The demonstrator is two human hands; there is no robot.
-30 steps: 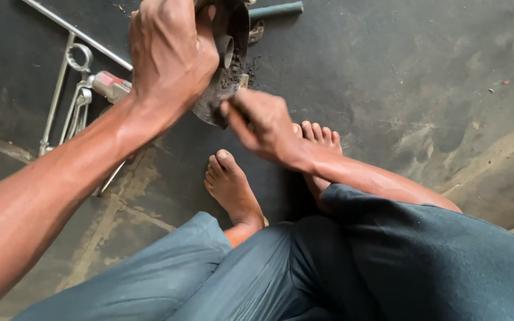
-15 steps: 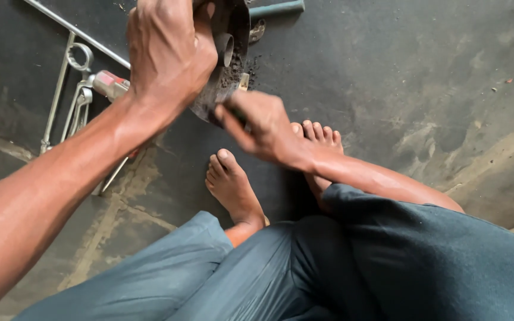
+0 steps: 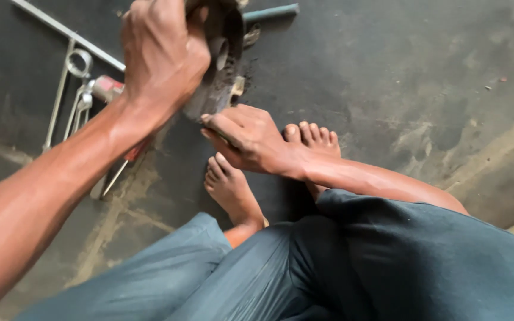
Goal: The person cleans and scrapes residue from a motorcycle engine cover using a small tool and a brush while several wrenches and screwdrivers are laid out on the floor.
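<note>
My left hand (image 3: 162, 56) grips a dirty, dark metal part (image 3: 221, 65) with a round hole, held up above the floor near the top of the head view. My right hand (image 3: 251, 139) is just below it, fingers pinched on a thin tool whose tip touches the part's lower edge. The tool itself is mostly hidden by the fingers. My bare feet (image 3: 233, 190) rest on the floor under both hands, and my knees in grey-blue trousers fill the lower part of the picture.
A metal rod frame with rings (image 3: 69, 89) lies on the stained dark concrete floor at the left, with a small red-and-white object (image 3: 108, 88) beside it. A greenish pipe (image 3: 272, 12) lies at the top. A lighter patch of floor (image 3: 507, 172) runs along the right.
My right hand has slid slightly left and down along the part's lower edge. My left hand keeps its hold with little movement.
</note>
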